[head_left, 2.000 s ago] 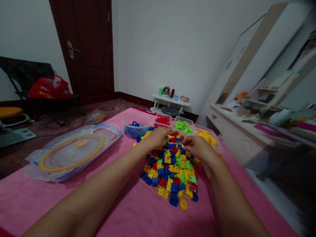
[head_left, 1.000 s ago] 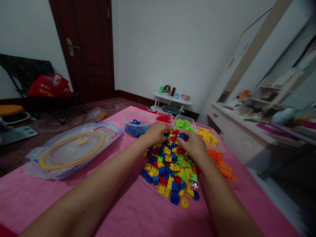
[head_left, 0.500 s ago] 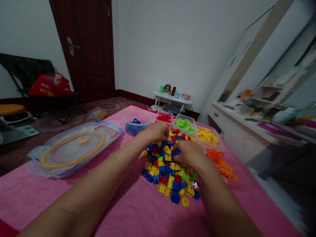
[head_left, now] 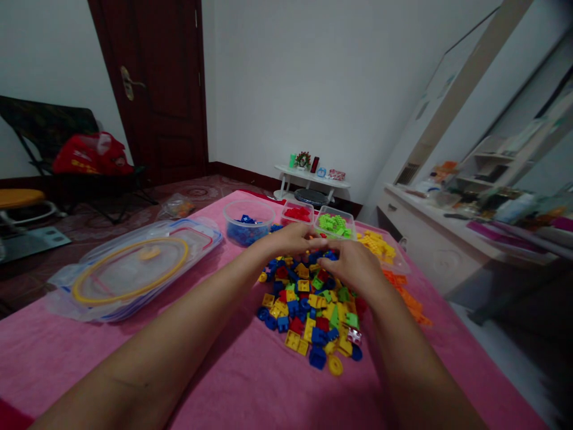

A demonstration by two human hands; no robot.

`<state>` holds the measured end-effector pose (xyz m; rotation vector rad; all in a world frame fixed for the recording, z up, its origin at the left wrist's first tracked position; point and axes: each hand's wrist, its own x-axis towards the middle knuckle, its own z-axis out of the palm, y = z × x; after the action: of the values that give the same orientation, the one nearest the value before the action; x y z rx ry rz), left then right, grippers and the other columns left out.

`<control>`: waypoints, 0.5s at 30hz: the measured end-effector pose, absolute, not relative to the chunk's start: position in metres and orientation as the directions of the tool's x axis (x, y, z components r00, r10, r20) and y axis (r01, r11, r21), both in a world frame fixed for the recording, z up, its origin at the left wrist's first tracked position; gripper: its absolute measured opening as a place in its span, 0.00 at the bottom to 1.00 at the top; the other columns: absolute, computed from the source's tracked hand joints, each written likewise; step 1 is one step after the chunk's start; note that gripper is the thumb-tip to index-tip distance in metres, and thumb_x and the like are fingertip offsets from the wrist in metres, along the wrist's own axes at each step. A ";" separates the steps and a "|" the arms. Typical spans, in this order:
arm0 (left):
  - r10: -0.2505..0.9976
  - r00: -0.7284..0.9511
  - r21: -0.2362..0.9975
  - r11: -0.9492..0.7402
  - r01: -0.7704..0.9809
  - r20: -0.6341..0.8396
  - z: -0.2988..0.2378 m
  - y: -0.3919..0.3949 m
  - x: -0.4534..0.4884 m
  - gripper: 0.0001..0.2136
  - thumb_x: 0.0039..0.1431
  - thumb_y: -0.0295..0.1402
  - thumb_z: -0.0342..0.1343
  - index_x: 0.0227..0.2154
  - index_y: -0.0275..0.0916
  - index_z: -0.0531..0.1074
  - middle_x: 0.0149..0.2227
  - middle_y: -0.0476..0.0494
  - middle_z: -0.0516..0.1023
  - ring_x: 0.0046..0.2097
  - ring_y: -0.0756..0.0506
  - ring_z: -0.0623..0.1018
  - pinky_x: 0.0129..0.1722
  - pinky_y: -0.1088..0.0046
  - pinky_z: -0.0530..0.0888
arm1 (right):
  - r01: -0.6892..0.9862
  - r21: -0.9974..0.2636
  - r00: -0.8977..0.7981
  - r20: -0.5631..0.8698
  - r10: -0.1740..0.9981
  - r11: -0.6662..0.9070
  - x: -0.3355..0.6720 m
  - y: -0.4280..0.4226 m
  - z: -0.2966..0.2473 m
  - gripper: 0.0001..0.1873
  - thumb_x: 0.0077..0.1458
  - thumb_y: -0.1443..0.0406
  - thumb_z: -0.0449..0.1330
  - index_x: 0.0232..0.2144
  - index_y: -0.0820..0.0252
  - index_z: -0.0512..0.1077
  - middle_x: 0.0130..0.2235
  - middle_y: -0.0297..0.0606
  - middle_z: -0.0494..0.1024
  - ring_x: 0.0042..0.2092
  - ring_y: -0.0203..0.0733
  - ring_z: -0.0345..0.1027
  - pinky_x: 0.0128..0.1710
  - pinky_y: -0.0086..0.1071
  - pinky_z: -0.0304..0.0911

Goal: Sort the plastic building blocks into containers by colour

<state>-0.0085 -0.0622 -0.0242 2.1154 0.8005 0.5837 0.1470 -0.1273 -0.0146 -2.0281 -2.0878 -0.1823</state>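
A heap of small blue, yellow, red and green bricks (head_left: 313, 313) lies on the pink cloth (head_left: 250, 388). My left hand (head_left: 290, 239) hovers over the heap's far end, fingers held together and pointing right. My right hand (head_left: 353, 266) is beside it with fingers curled, its fingertips meeting those of the left hand above the bricks. Whatever is pinched between them is hidden. Just beyond the hands stand a round tub of blue bricks (head_left: 248, 224), a tub of red bricks (head_left: 296, 214) and a tub of green bricks (head_left: 335, 224).
Yellow bricks (head_left: 376, 245) and orange bricks (head_left: 405, 295) lie in clear trays to the right of my right hand. A stack of clear lids (head_left: 134, 269) rests on the cloth at the left. A dresser (head_left: 430, 239) stands right of the table, a door (head_left: 156, 89) behind.
My right hand dipped into the heap, then rose again toward the left hand. The two hands' fingertips now meet above the heap's far end. Some bricks near them shifted.
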 end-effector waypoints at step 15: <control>0.817 0.561 0.868 -0.371 0.329 0.137 -0.031 -0.048 -0.010 0.16 0.51 0.42 0.56 0.38 0.35 0.75 0.28 0.46 0.75 0.26 0.51 0.72 0.26 0.76 0.70 | 0.772 -0.510 -0.077 0.518 0.852 0.380 0.144 -0.113 -0.029 0.14 0.44 0.67 0.62 0.37 0.59 0.73 0.36 0.35 0.78 0.28 0.34 0.69 0.30 0.28 0.63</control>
<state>-0.0098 -0.0482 -0.0308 1.9430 0.9240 0.7231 0.1441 -0.1132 -0.0295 -1.4074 -1.8581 0.1293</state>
